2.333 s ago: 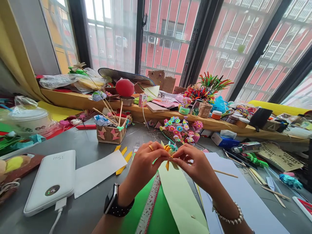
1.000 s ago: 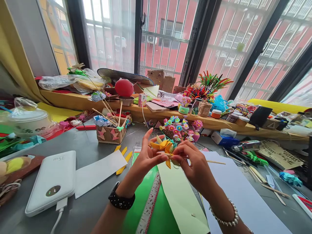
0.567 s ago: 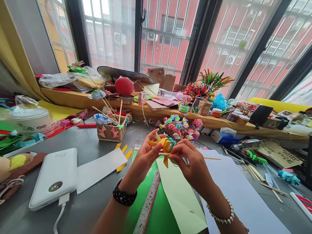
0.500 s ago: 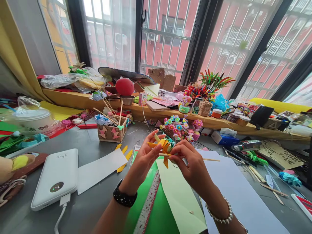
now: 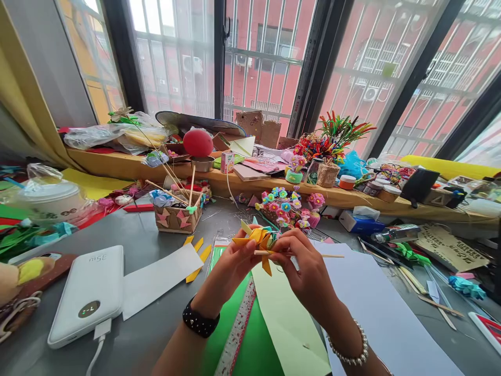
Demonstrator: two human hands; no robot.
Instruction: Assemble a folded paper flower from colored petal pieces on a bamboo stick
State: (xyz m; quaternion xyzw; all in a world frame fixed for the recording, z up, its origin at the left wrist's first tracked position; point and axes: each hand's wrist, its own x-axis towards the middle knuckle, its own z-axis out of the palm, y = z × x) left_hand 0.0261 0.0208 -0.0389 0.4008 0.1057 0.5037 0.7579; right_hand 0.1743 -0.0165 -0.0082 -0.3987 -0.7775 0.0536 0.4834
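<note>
My left hand [image 5: 234,261] is closed on a yellow-orange paper flower [image 5: 261,238] with pointed petals, holding it above the desk. In my right hand [image 5: 299,258] a thin wooden stick [image 5: 331,256] is pinched, its near end lying across the flower's petals. The right fingertips also touch the flower's edge, where some teal paper shows behind. Below the hands lie a pale green paper sheet [image 5: 289,318], a patterned ruler [image 5: 238,329] and a green mat [image 5: 213,344]. Several yellow paper strips [image 5: 203,257] rest left of my left hand, partly under a white paper strip [image 5: 164,277].
A white power bank [image 5: 88,292] with a cable sits at left. A cardboard box [image 5: 178,216] holding sticks stands behind, beside colourful small flowers [image 5: 285,206]. White paper [image 5: 376,303] lies at right, near a tissue pack [image 5: 360,220] and a plastic bottle [image 5: 395,233].
Both hands and the flower have come slightly lower in view. The fingers of my left hand have curled down behind the flower. The stick stays in my right hand.
</note>
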